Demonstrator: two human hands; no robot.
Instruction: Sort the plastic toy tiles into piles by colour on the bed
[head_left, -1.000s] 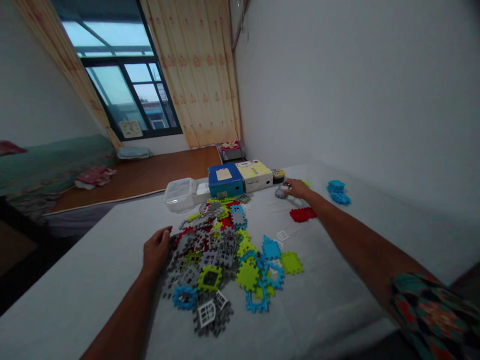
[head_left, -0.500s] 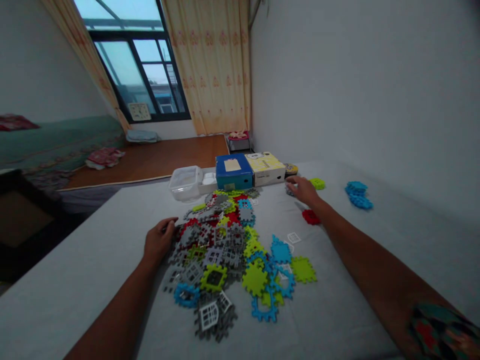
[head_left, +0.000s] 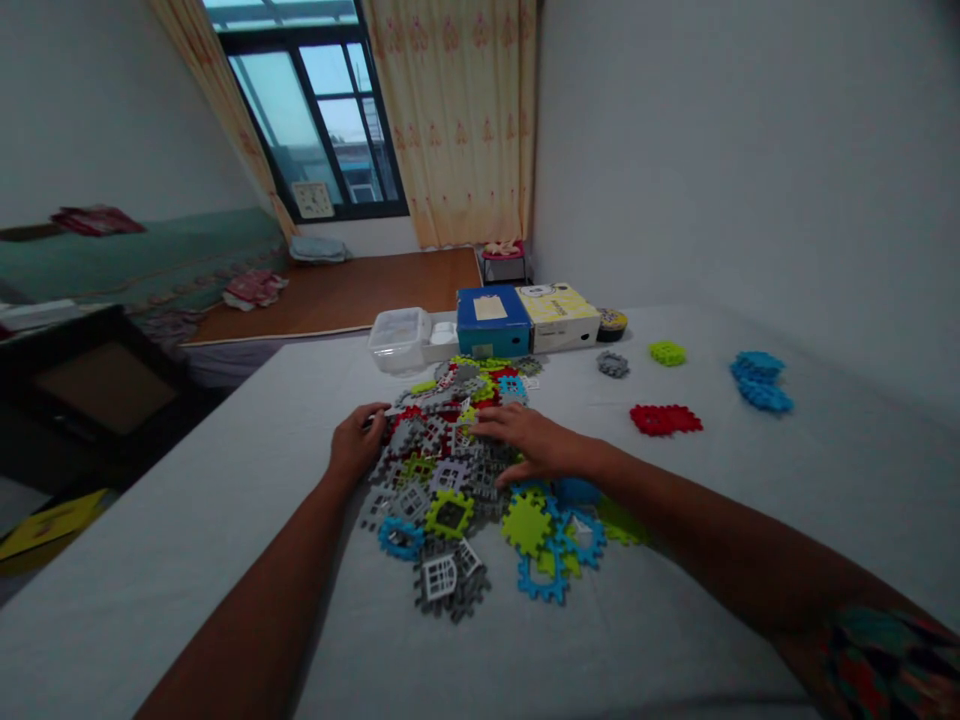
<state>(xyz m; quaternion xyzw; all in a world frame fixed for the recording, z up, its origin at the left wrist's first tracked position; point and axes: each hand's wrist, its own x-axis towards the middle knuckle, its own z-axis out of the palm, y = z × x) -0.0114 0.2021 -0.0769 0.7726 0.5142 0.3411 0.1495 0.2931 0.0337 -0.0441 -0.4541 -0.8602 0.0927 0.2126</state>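
A heap of toothed plastic building tiles in grey, red, lime green and blue lies on the white-covered surface, with small white window-shaped pieces among them. At the heap's left edge rests my left hand, its fingers curled and nearly closed; what they pinch, if anything, is hidden. My right hand reaches over the heap's right side, fingers stretched out and apart, with no tile visibly gripped. Under its wrist show a blue tile and a lime tile, both partly covered. A lime square tile lies just below that hand.
Sorted tiles lie to the right: a grey stack, a lime stack, red tiles and blue stacks. Behind the heap stand a clear plastic box, a blue box, a yellow-white box and a round tin.
My right hand has moved left from the grey stack at the back right to the heap. A grey stack and red tiles now show uncovered there. The camera view has shifted; my left hand stays by the heap.
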